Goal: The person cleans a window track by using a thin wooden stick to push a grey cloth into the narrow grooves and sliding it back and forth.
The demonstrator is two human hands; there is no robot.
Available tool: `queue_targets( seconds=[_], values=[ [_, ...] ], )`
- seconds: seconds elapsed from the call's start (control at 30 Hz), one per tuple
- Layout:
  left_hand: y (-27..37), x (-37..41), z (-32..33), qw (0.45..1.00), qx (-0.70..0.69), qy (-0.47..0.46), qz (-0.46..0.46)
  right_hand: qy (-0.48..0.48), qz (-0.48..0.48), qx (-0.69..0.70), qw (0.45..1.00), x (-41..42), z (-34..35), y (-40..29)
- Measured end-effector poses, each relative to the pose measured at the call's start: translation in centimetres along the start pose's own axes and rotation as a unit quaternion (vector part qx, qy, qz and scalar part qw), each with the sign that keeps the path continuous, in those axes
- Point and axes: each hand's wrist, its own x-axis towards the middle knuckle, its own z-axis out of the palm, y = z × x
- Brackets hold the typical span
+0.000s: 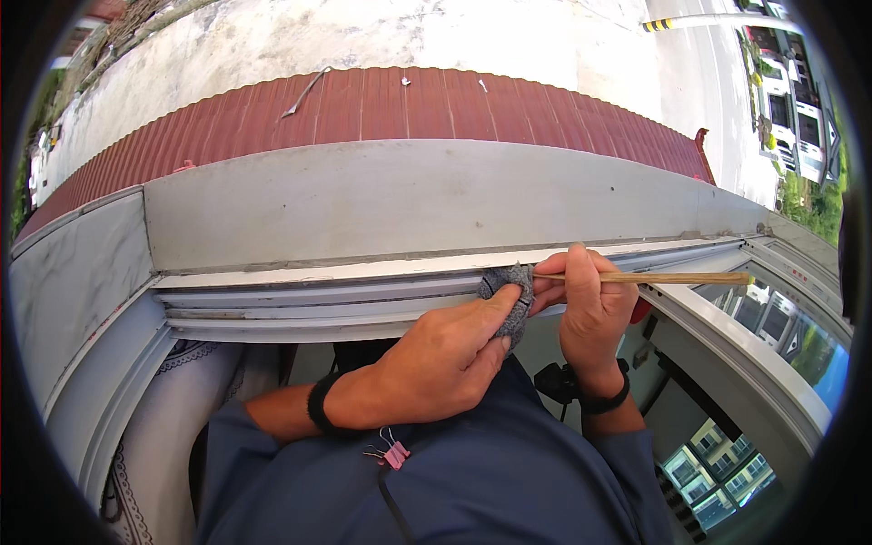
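Note:
A grey cloth point(512, 286) is bunched over the window track, pinched by my left hand point(446, 357) between thumb and fingers. My right hand point(591, 306) grips a slim wooden stick point(681, 278), perhaps a chopstick, which points out to the right. The stick's other end runs to the cloth and is hidden there. Both hands are close together above the sliding-window track point(320, 303), whose parallel grooves stretch away to the left. Dark dirt shows in some of the grooves.
Beyond the track lies a grey outer sill point(409, 204), then a red corrugated roof point(436, 105). On the right stands a sliding window sash point(742, 347). A patterned curtain point(174, 409) hangs at left. A pink binder clip point(394, 455) sits on my shirt.

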Motion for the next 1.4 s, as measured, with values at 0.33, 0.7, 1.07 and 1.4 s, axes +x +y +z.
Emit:
queue_targets(
  seconds=[0.33,0.7,1.07,1.4],
  values=[
    [1.7,-4.8,-3.5,0.984,0.086,0.147,-0.052,-0.128,0.025,-0.028,0.991,0.0,6.5,-0.4],
    [2.2,-6.4,-5.7,0.97,0.102,0.208,-0.071,-0.254,-0.002,-0.159,0.954,1.5,9.6,-2.3],
    [1.8,-4.8,-3.7,0.889,0.324,0.325,0.0,-0.262,-0.199,-0.129,0.935,3.5,5.9,-2.7],
    [-1.4,-4.8,-4.7,0.78,0.498,0.368,0.086,-0.358,-0.253,-0.092,0.894,6.1,4.9,-2.5]
  ],
)
